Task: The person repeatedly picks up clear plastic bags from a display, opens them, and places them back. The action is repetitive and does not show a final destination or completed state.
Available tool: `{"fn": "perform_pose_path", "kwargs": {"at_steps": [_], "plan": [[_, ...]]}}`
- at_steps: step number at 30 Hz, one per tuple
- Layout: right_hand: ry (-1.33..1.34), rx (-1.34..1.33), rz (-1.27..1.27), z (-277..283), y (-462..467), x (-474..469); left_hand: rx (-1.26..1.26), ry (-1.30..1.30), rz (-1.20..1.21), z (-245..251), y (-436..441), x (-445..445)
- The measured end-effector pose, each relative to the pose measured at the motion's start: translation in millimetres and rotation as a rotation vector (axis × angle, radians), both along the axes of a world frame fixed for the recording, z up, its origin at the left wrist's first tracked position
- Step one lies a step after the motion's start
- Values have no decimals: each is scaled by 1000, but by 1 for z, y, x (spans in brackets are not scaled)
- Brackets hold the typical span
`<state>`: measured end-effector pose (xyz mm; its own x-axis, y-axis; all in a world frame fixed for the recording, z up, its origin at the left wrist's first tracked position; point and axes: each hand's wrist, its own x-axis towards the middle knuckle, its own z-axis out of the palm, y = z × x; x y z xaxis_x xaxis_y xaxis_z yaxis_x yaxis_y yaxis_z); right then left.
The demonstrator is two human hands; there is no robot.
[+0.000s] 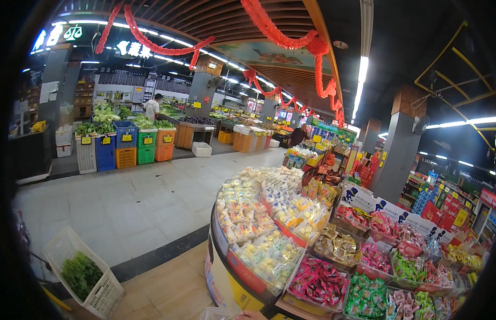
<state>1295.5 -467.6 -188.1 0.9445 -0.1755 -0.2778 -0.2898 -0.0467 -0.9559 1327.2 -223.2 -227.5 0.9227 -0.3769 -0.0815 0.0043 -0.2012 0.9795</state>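
Observation:
At the bottom edge, a small part of my right hand (251,315) shows, its fingers against a clear plastic bag (219,313). My left hand is out of view. Just beyond the hand stands a rounded display counter (248,276) heaped with individually wrapped snacks (268,256), some white and some pale yellow. To its right, clear bins hold wrapped sweets: pink ones (319,282), green ones (366,296) and gold ones (338,244).
A white plastic crate (106,294) with leafy greens (81,274) stands tilted at lower left. Across the tiled aisle (124,204) are stacked coloured crates (126,148) of vegetables. One person (152,107) stands behind them, another (299,136) farther along. A grey pillar (396,148) rises at right.

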Motion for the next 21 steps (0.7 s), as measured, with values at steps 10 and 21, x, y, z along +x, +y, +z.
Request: {"fn": "perform_pose_path", "kwargs": {"at_steps": [10, 21], "plan": [[9, 30, 150, -63, -20, 14, 83, -6, 25, 1, 7, -9], [-46, 160, -21, -61, -27, 9, -1, -6, -14, -10, -8, 1]]}}
